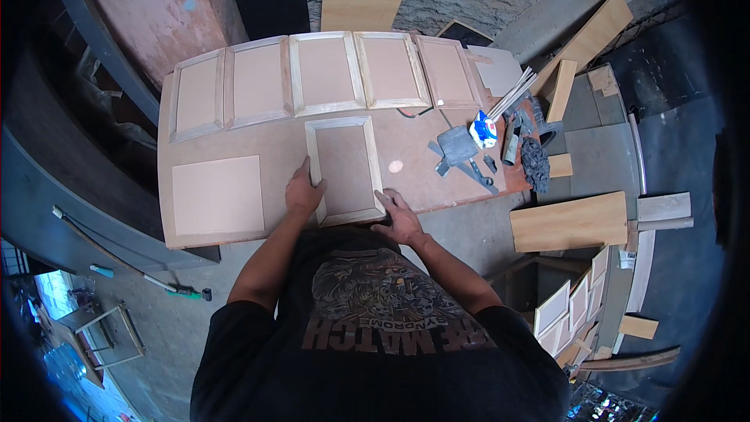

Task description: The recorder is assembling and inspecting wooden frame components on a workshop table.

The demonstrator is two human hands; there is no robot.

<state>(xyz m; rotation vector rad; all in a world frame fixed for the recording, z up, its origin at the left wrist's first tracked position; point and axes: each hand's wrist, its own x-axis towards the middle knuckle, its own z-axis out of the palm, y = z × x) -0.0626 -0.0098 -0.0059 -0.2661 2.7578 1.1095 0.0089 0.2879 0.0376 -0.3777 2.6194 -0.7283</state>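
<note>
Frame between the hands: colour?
The frame is pale beige; best seen in the head view.

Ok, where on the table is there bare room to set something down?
Between the left panel and the near frame; also between that frame and the grey plate, bar a pale spot. Crowded: the back, with five framed panels; the right end, with sticks, packet and dark clump.

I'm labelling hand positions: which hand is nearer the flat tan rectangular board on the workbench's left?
Left. The left hand touches the pale wooden frame's left side, just right of the board; the right hand is farther right, by the frame's lower-right corner.
</note>
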